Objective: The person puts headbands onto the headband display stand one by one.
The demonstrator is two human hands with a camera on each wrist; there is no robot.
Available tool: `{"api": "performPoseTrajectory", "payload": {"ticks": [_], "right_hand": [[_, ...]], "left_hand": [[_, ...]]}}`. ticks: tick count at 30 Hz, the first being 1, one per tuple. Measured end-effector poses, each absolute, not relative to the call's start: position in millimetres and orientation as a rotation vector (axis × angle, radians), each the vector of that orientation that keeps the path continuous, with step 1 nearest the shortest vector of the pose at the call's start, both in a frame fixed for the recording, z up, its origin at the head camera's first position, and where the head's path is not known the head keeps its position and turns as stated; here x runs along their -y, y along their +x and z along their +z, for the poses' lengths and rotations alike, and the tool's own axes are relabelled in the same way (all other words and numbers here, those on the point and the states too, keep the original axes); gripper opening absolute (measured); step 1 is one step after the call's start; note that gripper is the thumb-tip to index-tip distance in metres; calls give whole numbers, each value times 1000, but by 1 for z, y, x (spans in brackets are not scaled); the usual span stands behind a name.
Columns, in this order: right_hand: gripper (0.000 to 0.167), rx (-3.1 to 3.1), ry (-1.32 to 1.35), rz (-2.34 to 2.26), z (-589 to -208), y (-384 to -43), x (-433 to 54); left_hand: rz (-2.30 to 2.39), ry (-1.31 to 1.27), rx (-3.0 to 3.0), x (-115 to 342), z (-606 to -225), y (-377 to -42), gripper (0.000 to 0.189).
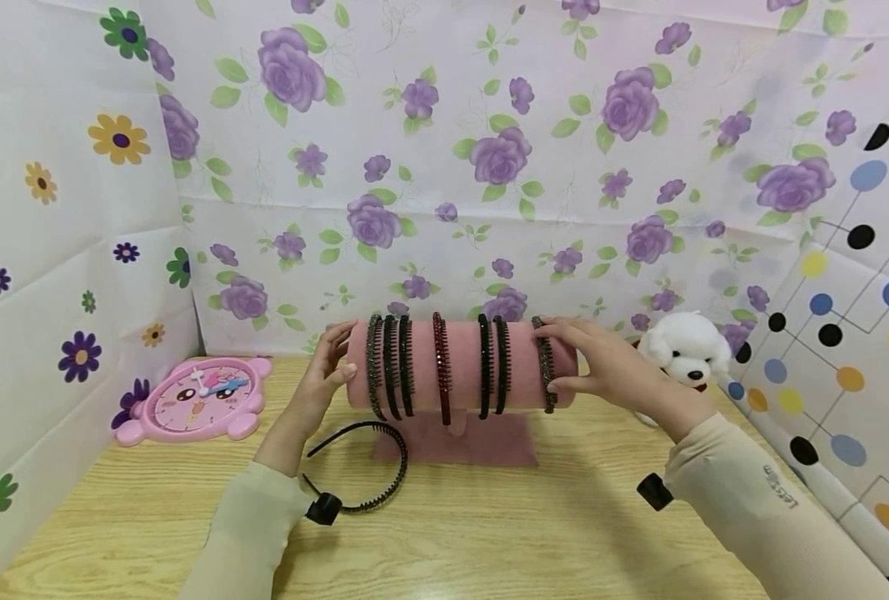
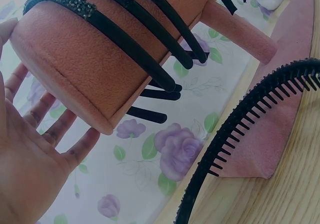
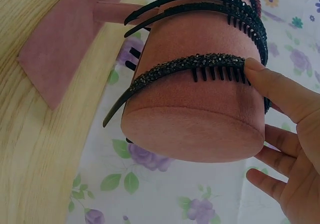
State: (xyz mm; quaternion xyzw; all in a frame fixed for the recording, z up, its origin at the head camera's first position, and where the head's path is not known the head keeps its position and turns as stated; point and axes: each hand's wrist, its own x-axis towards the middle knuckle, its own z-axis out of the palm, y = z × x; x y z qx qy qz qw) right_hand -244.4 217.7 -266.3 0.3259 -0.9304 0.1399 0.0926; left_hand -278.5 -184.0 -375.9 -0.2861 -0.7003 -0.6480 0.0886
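A pink, plush-covered headband stand [image 1: 462, 367] with a roll on a flat base carries several dark headbands and a red one [image 1: 442, 367]. My left hand [image 1: 324, 367] holds the roll's left end, its thumb in front and its fingers spread behind the edge. Beside that thumb sits a glittery black headband [image 2: 62, 7]. At the other end, my right hand [image 1: 601, 362] pinches a sparkling dark headband [image 3: 185, 66], thumb at the front and index finger near the top. Its other fingers [image 3: 280, 156] reach behind the roll.
A loose black toothed headband [image 1: 402, 471] lies on the wooden table [image 1: 489, 542], before the stand's base [image 1: 489, 442]. A pink clock [image 1: 204, 400] is at the left, a white plush dog [image 1: 687, 346] at the right. Patterned sheets [image 1: 429, 167] enclose three sides.
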Motion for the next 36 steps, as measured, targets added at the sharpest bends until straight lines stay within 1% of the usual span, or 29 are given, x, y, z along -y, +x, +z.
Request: {"api": "performPoseTrajectory", "payload": {"ticks": [10, 28, 36], "right_hand": [[64, 2725, 999, 380, -265, -248, -215], [66, 2708, 1003, 328, -262, -257, -209], [67, 2734, 954, 354, -261, -259, -205]], "left_hand": [[-1920, -850, 2096, 184, -374, -278, 59], [-1926, -846, 2103, 183, -375, -279, 60], [-1919, -847, 2095, 185, -376, -279, 59]]}}
